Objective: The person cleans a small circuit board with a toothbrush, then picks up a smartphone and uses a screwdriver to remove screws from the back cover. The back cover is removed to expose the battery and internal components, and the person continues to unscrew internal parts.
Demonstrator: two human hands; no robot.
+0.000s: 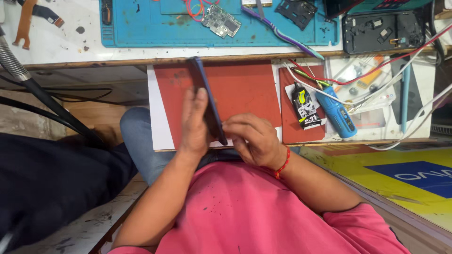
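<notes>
— White table [56, 44] up top, a blue work mat [141, 28] spread on it, and a lower shelf-like board with a red mat [245, 89] just under the edge. What is the person holding?

— A dark slim phone [207, 99], seen edge-on, tilted so its top end leans toward the blue work mat and its lower end sits down by the wrists. It hangs above the red mat, not lying on it.

— And the hands?

— The left hand [195, 122] lies flat against the phone's left side, fingers stretched up along it and pressed to it. The right hand [252, 138] is curled, its fingertips pinching the phone's lower end from the right. Both are closed on the phone. A red thread bracelet [282, 164] circles the right wrist.

— Anything lying about?

— On the blue work mat, a bare circuit board [221, 21] beside red wires. Right of it, a dark phone frame [381, 30] on the table. A second, smaller red mat [289, 127] lies right of the first, with a black-and-white printed pouch [306, 108] on it and a blue cylindrical tool [339, 115] just beside that. Red and white cables [400, 61] cross over that corner. A flexible metal hose [12, 59] enters at the far left.

— The person's clothing?

— Pink shirt [245, 211], blue jeans [141, 141] at the knee.
</notes>
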